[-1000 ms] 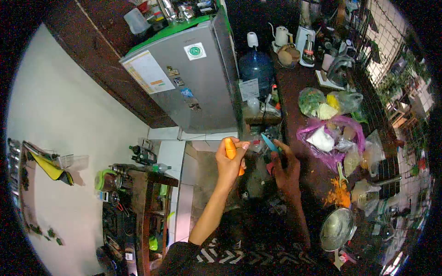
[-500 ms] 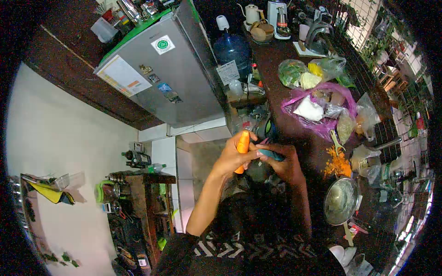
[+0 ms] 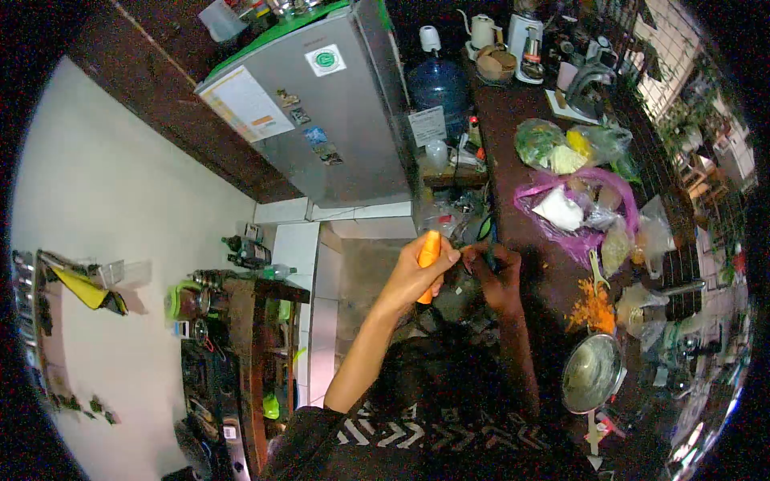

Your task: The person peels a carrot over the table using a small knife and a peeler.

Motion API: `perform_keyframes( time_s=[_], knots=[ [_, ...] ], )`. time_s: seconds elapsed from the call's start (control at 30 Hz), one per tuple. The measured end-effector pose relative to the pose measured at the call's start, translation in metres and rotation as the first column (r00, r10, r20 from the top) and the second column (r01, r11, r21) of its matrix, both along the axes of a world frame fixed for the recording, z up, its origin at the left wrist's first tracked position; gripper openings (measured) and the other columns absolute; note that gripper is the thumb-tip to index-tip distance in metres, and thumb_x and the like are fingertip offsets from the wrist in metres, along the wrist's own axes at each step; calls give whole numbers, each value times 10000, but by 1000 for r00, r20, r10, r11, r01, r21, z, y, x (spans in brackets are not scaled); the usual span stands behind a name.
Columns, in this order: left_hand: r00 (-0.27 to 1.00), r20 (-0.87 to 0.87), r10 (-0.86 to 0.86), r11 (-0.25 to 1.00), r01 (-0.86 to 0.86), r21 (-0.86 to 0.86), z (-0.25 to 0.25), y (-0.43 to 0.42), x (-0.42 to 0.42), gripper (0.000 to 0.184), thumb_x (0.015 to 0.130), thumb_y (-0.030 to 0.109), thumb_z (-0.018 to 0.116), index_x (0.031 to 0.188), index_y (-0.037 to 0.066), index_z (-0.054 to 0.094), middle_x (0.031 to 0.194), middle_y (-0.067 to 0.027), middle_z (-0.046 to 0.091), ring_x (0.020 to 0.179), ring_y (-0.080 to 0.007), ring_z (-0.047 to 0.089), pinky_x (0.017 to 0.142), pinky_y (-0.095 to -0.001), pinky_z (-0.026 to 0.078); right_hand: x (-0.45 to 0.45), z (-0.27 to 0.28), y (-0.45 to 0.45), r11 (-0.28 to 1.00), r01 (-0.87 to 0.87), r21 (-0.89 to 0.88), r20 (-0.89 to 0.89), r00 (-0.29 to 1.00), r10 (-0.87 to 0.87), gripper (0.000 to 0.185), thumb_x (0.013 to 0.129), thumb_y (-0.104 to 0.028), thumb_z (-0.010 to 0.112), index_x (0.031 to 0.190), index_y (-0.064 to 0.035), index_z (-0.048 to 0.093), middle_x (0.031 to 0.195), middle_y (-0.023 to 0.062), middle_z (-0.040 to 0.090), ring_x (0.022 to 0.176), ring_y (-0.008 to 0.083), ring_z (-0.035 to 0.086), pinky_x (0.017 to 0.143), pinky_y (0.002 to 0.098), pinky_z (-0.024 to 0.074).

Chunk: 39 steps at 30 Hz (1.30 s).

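Note:
My left hand [image 3: 407,275] is wrapped round an upright peeled carrot [image 3: 430,250], its top end sticking out above the fingers. To the right of it, my right hand [image 3: 502,282] is closed on a small tool with a dark teal handle [image 3: 490,256]. Most of that tool is hidden in the dim fingers, so its working end cannot be made out. A small gap separates the two hands. A pile of orange shreds [image 3: 592,308] lies on the dark counter to the right, beside a round metal pan [image 3: 592,373].
On the counter [image 3: 513,186] stand a purple plastic bag [image 3: 525,206] with packets, bagged vegetables [image 3: 539,143], a kettle [image 3: 483,32] and a coffee maker [image 3: 525,48]. A grey fridge [image 3: 353,132] and blue water jug [image 3: 439,84] stand ahead. Wooden shelving [image 3: 261,290] is at left.
The right hand has moved away from the carrot, and the tool has turned so less of its handle shows. The left hand still grips the carrot. The view has shifted slightly.

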<state>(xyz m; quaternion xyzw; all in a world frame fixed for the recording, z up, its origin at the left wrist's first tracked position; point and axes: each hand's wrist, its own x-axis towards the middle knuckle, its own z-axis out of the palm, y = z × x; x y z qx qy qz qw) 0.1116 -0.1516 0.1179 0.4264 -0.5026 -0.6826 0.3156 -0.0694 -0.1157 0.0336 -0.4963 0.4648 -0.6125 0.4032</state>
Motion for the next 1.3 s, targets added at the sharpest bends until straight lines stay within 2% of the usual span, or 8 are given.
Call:
perform_keyframes(
  time_s=[0.17, 0.23, 0.47, 0.57, 0.67, 0.73, 1.03, 1.3],
  knots=[
    [992, -60, 107, 994, -108, -13, -3, 0, 20, 226, 956, 192, 649, 1112, 95, 516, 718, 5, 506, 510, -91, 488, 458, -243, 406, 23, 42, -24, 975, 65, 211, 284, 951, -125, 253, 971, -166, 646, 1182, -30, 680, 805, -9, 645, 683, 72, 535, 618, 243, 442],
    [870, -468, 152, 985, -97, 140, -8, -1, 29, 268, 963, 203, 531, 1205, 106, 467, 840, -46, 528, 576, -139, 521, 510, -288, 449, 25, 41, -36, 992, 63, 106, 12, 998, -64, 270, 977, -172, 640, 1218, -54, 667, 763, -26, 600, 660, 51, 513, 588, 226, 424],
    [851, -442, 283, 957, -222, 184, -11, -8, 45, 335, 931, 202, 448, 1253, 110, 437, 967, -85, 536, 682, -203, 563, 614, -352, 505, 48, 67, -39, 935, 25, 353, -1, 1000, -27, 359, 989, -235, 622, 1316, -86, 610, 702, -79, 482, 590, 30, 462, 498, 241, 371],
    [839, -457, 296, 955, -259, 144, -16, -7, 47, 417, 927, 191, 455, 1330, 90, 420, 1065, -103, 571, 817, -220, 608, 680, -370, 542, 44, 55, -44, 969, -193, 154, -3, 981, 196, 375, 997, -218, 600, 1345, -76, 590, 770, -37, 611, 649, 93, 584, 568, 271, 466],
    [810, -517, 277, 961, -237, 144, -19, -9, 47, 523, 939, 145, 451, 1448, 54, 369, 1248, -116, 575, 1047, -221, 611, 789, -403, 570, 44, 44, -57, 928, -290, -234, -386, 904, 185, 402, 998, -203, 586, 1373, -61, 567, 929, 60, 723, 781, 193, 692, 701, 335, 541],
    [811, -506, 295, 955, -240, 172, -14, -8, 48, 551, 991, 122, 454, 1520, 40, 324, 1382, -107, 532, 1193, -208, 565, 863, -408, 571, 52, 73, -49, 951, -272, -150, -546, 824, 149, 432, 996, -214, 581, 1391, -41, 549, 1055, 155, 738, 920, 260, 721, 828, 375, 549],
    [850, -423, 315, 944, -328, 43, 6, -9, 49, 510, 1040, 155, 493, 1522, 48, 366, 1377, -87, 553, 1148, -182, 589, 850, -333, 578, 63, 123, -44, 961, -203, 187, -500, 823, 271, 435, 902, -115, 682, 1332, -91, 623, 933, 171, 740, 709, 250, 725, 621, 372, 564],
    [912, -319, 257, 952, -296, -80, 21, -5, 60, 576, 1005, 156, 533, 1541, 64, 342, 1309, -42, 560, 970, -121, 586, 751, -286, 562, 60, 105, -55, 949, -250, -194, -702, 711, 43, 476, 857, -97, 709, 1327, -118, 634, 952, 138, 732, 699, 256, 703, 580, 353, 547]
  ],
)
